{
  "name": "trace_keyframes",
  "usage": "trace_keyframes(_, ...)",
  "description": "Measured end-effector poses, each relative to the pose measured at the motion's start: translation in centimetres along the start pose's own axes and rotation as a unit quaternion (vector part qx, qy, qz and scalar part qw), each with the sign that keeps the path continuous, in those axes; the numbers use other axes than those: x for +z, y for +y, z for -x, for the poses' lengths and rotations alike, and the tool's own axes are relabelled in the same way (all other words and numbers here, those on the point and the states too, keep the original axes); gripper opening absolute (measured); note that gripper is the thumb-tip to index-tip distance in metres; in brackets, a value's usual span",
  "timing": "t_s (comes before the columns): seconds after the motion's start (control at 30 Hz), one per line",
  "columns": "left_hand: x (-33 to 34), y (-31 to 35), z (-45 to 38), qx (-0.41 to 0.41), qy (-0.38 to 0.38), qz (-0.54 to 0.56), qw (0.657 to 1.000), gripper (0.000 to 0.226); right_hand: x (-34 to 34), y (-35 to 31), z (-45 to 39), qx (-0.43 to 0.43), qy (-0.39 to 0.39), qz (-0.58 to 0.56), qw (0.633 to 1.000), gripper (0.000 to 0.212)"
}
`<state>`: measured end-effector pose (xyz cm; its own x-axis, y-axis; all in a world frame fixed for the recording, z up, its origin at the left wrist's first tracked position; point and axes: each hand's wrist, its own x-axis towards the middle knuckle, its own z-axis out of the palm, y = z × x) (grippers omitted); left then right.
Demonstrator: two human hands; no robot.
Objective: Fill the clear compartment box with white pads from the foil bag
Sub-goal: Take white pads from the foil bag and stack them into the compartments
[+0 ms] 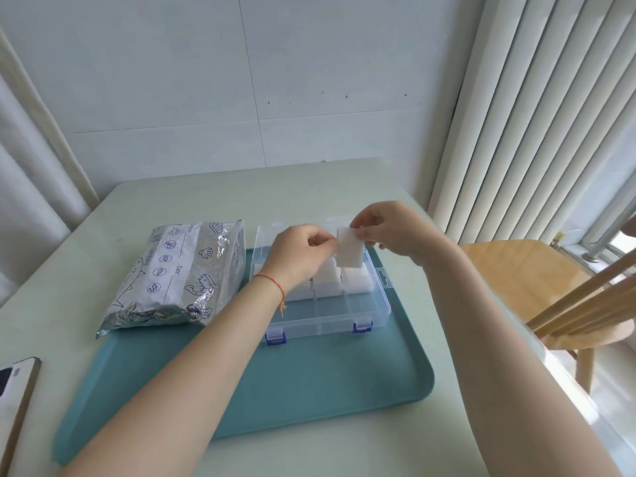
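Note:
The clear compartment box (364, 315) with blue latches stands open on a teal tray (309, 390). White pads (327, 282) fill several of its far compartments; the near row looks bare. Both hands hold one white pad (349, 247) upright above the box's far right part. My left hand (299, 251) pinches the pad's left edge. My right hand (389, 228) pinches its top right corner. The silver foil bag (175, 273) with blue drawings lies left of the box, partly on the tray.
A phone (15, 394) lies at the table's left front edge. A wooden chair (537, 280) stands to the right of the table, beside window blinds (537, 115). The wall is close behind the table.

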<state>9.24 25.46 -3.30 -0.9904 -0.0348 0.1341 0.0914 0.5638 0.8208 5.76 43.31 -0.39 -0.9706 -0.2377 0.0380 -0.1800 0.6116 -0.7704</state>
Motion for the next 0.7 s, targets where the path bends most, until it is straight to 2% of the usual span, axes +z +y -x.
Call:
trace_keyframes(0.1,0.6,-0.3,-0.1,0.025,-0.011,-0.078,0.997,0.011,-0.3,1.1,-0.5,0.032,-0.023,0.063,0.997,0.011)
trace_keyframes(0.27,1.4,-0.4,-0.3,0.069,-0.036,-0.157,0.985,0.014,0.5,1.3,-1.3,0.011,-0.038,0.122,0.992,0.009)
trace_keyframes(0.7,2.3,-0.8,-0.1,0.096,-0.054,-0.2,0.974,0.017,1.1,1.3,-1.2,-0.014,-0.047,0.182,0.982,0.01)
